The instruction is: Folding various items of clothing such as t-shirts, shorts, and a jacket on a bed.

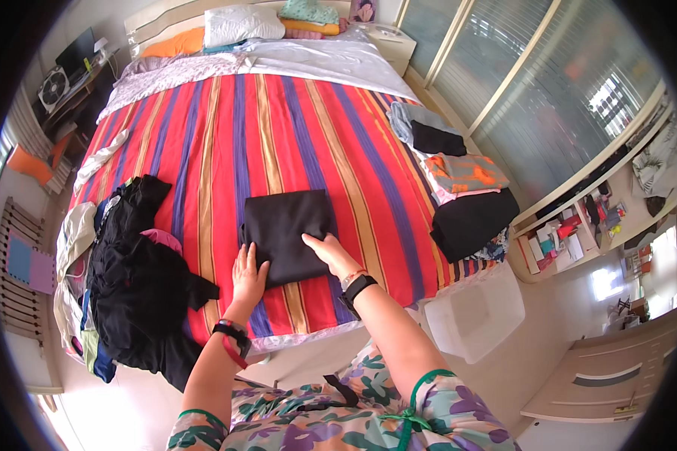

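Observation:
A folded black garment (286, 239) lies as a near-square bundle on the striped bedspread (220, 141), close to the bed's front edge. My left hand (250, 275) rests along its left front edge, fingers extended and thumb apart. At the right edge, my right hand (328, 251) grips the cloth with the thumb on top; its other fingers are hidden underneath. Both wrists wear dark bands. To the left spreads a loose heap of black clothes (141, 287), with a pink piece (162, 240) showing from under it.
Along the bed's right edge sit folded clothes: a black bundle (474, 222), a grey and orange piece (467, 173) and grey-blue cloth (412, 121). A translucent plastic bin (477, 315) stands below that corner. White cloth (101, 160) lies at left. Glass-panelled sliding doors (570, 84) flank the right.

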Demonstrator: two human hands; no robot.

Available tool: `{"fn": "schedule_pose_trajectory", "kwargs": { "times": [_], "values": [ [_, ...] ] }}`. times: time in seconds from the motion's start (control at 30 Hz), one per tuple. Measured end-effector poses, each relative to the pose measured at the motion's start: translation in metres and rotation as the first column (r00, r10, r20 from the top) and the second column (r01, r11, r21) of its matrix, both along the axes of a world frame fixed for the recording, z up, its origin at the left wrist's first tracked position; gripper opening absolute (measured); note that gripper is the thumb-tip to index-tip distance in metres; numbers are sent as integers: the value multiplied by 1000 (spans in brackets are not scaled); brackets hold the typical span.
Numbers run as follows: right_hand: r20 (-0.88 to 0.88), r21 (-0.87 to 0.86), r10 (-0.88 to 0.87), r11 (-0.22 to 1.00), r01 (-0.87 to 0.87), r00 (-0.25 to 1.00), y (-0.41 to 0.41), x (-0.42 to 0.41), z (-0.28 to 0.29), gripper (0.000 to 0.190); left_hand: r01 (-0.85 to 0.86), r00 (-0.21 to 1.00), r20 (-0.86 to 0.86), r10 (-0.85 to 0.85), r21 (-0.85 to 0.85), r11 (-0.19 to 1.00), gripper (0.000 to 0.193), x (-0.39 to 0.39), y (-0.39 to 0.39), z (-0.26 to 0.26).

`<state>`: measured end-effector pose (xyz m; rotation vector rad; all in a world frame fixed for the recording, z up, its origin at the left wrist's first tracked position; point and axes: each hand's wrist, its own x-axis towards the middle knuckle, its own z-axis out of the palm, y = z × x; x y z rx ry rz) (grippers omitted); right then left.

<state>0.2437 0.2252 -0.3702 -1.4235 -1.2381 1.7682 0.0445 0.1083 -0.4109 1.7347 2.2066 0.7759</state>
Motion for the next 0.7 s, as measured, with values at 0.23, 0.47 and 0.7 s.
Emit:
{"fn": "schedule_pose_trajectory", "kwargs": {
  "times": [0.23, 0.47, 0.7],
  "values": [
    [-264, 353, -69, 921, 163, 962, 54, 26, 109, 39, -77, 983, -164, 86, 61, 995, 61, -23, -45, 6],
    [-439, 554, -362, 611, 565, 822, 192, 133, 240, 51, -115, 972, -186, 141, 141, 983, 56, -19, -39, 0],
    [264, 786, -569, 595, 169, 779, 224, 210, 94, 40, -120, 971, -187, 151, 166, 979, 54, -21, -40, 0]
  ]
}}
